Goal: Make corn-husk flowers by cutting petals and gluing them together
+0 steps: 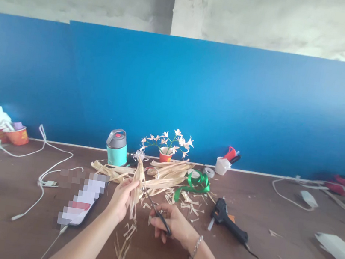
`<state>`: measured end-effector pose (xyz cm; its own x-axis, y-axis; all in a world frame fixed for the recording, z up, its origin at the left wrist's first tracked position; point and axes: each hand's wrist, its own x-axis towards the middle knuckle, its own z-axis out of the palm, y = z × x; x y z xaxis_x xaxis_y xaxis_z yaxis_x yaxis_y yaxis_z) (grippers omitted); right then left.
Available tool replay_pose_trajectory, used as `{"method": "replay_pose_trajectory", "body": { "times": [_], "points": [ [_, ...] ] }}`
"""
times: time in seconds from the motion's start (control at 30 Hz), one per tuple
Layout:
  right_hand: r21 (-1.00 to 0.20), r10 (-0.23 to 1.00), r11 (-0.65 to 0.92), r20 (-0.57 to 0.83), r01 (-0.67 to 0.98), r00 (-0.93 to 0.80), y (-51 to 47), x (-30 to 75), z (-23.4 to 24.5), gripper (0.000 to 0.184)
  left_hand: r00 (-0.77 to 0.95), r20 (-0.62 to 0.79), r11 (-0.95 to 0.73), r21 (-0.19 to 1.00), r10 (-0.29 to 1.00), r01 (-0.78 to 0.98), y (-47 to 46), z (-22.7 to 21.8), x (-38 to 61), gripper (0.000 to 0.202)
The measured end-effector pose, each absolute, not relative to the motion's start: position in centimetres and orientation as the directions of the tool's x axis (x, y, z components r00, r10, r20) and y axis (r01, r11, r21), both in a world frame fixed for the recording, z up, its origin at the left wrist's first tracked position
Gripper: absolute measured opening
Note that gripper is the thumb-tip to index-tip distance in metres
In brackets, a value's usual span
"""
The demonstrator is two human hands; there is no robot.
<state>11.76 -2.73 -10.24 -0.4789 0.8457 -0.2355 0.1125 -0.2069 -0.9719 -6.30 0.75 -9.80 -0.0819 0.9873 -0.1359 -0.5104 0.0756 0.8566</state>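
My left hand point(124, 196) pinches a strip of dried corn husk point(139, 175), holding it upright above the table. In my right hand point(167, 223) is a pair of dark-handled scissors point(159, 215), fingers through the handles. The blades point up and left, with their tips at the right edge of the held husk. Behind the hands lies a pile of long dried husks point(168, 178). Small cut scraps point(189, 203) are scattered right of the pile, and more thin scraps point(123, 243) lie below my left hand.
Behind the pile stands a small cup with white flowers point(165, 156), beside a turquoise flask point(116, 151). Green ribbon point(200, 183), a black glue gun point(226, 222) and a white holder point(222, 166) are on the right. Left lies a phone point(85, 203) with cables. A blue partition point(198, 90) borders the table.
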Motion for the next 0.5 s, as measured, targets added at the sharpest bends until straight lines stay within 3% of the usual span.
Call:
{"method": "replay_pose_trajectory", "body": {
  "times": [0.13,0.5],
  "points": [
    [-0.971,0.841,-0.203,-0.241,0.130,-0.484,-2.74,11.82,-10.43,0.046,-0.042,-0.091,0.058,0.868,0.995,-0.492,0.19,-9.38,-5.92,0.020],
    [-0.964,0.879,-0.226,-0.264,0.141,-0.396,-2.70,11.77,-9.96,0.043,-0.159,-0.118,0.027,0.873,0.980,-0.487,0.50,-9.41,-5.90,0.024]
  ]
}}
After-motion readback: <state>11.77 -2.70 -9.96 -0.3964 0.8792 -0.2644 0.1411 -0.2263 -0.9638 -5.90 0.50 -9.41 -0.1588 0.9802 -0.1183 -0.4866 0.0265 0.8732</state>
